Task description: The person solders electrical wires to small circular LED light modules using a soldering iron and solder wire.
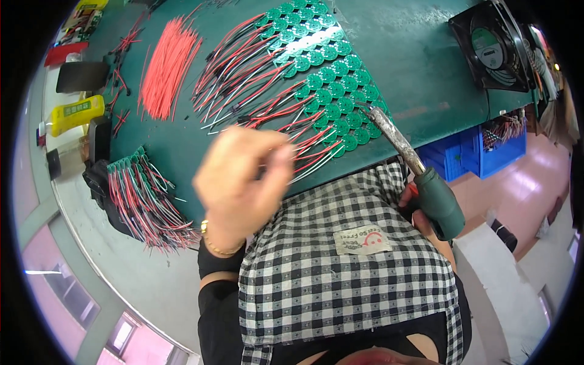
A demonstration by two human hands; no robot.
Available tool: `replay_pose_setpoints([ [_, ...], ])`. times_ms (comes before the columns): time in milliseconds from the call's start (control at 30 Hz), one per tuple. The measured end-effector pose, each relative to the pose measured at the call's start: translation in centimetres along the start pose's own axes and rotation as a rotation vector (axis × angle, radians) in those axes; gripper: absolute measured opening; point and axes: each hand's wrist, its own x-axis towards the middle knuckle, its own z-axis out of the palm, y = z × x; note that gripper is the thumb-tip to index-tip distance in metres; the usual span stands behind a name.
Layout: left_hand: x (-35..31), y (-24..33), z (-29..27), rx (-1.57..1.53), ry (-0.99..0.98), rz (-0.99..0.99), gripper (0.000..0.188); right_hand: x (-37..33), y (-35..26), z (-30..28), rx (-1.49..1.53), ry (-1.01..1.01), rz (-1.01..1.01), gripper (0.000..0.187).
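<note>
My right hand [420, 220] is wrapped round the green handle of a soldering iron [438, 204]. The iron's scorched metal barrel slants up and left, its tip over the right edge of a panel of round green circuit boards [344, 103]. Red, black and white wires [243, 73] run left from the boards in rows. Over the lower wire ends is my left hand [243, 176], smeared by motion, its fingers curled in and the thumb near the index finger. Whatever lies between those fingers is hidden.
A bundle of red wires [167, 70] lies left on the green table [407, 55]. Wired boards [143, 201] hang over the left edge, near a yellow bottle [76, 115]. A black fan [490, 48] stands far right, above a blue bin [502, 152]. A checked apron [347, 286] covers my lap.
</note>
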Motion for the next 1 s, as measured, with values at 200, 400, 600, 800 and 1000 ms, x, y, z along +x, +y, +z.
replay_pose_setpoints([
  [200,-1.5,-1.7,4.1,-0.076,-0.082,-0.012,0.017,-0.3,-0.7,-1.9,-0.306,-0.258,0.243,0.032],
  [400,-2.2,-2.2,5.0,-0.079,-0.090,-0.081,0.016,-1.2,1.1,-1.2,-0.011,-0.089,0.163,0.039],
  [600,-2.2,-2.3,4.6,-0.085,-0.124,-0.121,0.018,-1.2,1.7,-1.1,-0.173,-0.114,0.108,0.037],
  [800,-2.1,-2.3,4.7,-0.085,-0.119,-0.113,0.017,-1.3,2.3,-1.6,-0.292,-0.131,-0.020,0.038],
  [1000,-2.0,-2.4,4.7,-0.088,-0.139,-0.125,0.018,-0.9,0.7,-0.6,-0.239,-0.075,0.399,0.037],
])
